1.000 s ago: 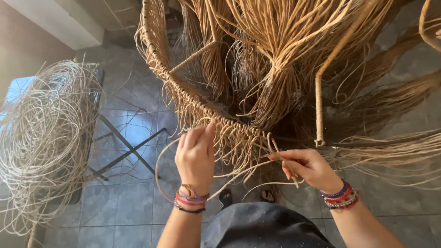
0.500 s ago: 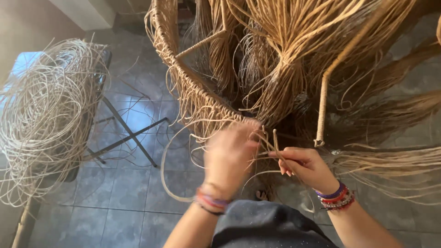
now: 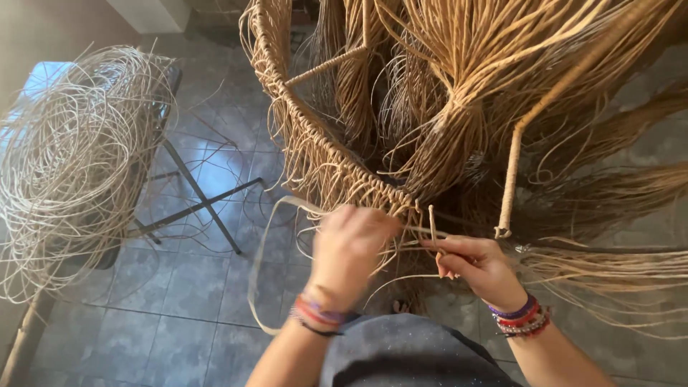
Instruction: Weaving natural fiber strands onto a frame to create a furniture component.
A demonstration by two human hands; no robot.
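Pinching one pale cane strand (image 3: pixel 419 231) between my left hand (image 3: pixel 349 247) and right hand (image 3: pixel 473 261) (both clamped), it runs sideways below the woven rim (image 3: pixel 322 154).

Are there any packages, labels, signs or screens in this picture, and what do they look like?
None in view. There is only a woven cane frame with loose strands, a coil of pale cane on a stand at the left, and a grey tiled floor.
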